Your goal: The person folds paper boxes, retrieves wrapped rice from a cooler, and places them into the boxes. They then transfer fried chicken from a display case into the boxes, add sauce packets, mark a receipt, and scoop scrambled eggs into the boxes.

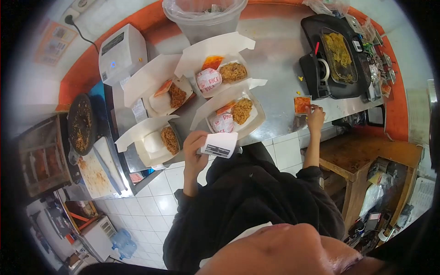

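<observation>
My left hand [196,151] holds a white printed paper slip [219,145] near the table's front edge. My right hand [315,114] has its fingers on a red sauce sachet [302,105] on the metal table. Four open white boxes stand left of centre. The back box [238,42] and the front right box [257,120] each hold fried chicken, a wrapped rice pack and a red sachet. In the left box [137,87] are chicken and a sachet. Chicken [170,140] lies in the front left box [143,155].
A white printer [123,55] stands at the back left, beside a lined bin [206,23]. At the right is a black appliance with a tray of yellow food [339,50]. A dark pan [81,123] and a cutting board [96,176] are at the left.
</observation>
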A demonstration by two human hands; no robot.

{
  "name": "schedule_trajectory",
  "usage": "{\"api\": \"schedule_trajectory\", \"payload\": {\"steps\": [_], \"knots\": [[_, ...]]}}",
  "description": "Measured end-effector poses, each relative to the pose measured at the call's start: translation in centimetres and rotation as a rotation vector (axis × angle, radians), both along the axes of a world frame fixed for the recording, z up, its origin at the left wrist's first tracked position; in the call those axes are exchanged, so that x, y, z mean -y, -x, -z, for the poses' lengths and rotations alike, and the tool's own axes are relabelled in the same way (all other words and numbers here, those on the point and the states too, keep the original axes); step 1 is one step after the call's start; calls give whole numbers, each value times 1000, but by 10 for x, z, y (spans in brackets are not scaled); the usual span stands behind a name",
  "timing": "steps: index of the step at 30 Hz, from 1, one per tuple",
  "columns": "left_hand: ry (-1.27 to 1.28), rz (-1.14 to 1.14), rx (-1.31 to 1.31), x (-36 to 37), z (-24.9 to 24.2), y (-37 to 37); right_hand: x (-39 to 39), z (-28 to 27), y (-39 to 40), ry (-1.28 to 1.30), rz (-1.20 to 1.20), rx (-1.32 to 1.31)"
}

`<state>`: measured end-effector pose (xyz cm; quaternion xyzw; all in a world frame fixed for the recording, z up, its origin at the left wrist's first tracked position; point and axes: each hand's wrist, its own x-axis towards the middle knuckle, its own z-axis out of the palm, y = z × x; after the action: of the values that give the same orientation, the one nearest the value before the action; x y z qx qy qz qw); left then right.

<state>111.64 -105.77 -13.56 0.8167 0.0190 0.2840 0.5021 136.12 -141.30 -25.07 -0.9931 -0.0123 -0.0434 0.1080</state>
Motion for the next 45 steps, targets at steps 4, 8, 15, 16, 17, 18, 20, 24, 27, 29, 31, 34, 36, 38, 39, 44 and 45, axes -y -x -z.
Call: {"api": "schedule_trajectory", "payload": {"steps": [4,8,15,16,17,18,20,24,27,29,31,34,36,38,39,44,45], "knots": [[-136,3,33,19,-15,-14,-16,-6,4,-12,91,76],[-128,-3,43,23,-1,-2,-13,-14,9,-117,-96,199],[334,-240,-166,56,37,83,-153,-156,77,-625,-697,83],[344,-163,-209,57,38,91,-176,-158,90,-734,-816,26],[348,-209,-205,61,38,99,-201,-162,104,-720,-994,11],[347,-223,-240,65,39,106,-227,-164,118,-702,-1162,5],[344,-248,-264,71,43,121,-270,-162,146,-659,-1369,75],[148,-542,-264,76,40,143,-350,-147,190,-677,-1452,227],[97,-633,-296,79,42,152,-382,-117,212,-534,-1466,273],[108,-635,-313,75,51,158,-378,-105,224,-445,-1452,192],[187,-636,-360,75,65,163,-350,-109,219,-525,-1504,10],[172,-735,-369,77,106,161,-291,-103,191,-658,-1415,-159],[386,-547,-510,61,103,143,-250,-86,163,-696,-1210,-95],[230,-449,-488,50,79,114,-208,-65,136,-666,-1066,-40],[70,-396,-339,47,83,100,-188,-60,125,-629,-922,0],[186,77,-365,58,49,32,-123,-79,128,-704,-701,-258],[225,113,-323,67,47,19,-118,-78,137,-820,-703,-402]]}}
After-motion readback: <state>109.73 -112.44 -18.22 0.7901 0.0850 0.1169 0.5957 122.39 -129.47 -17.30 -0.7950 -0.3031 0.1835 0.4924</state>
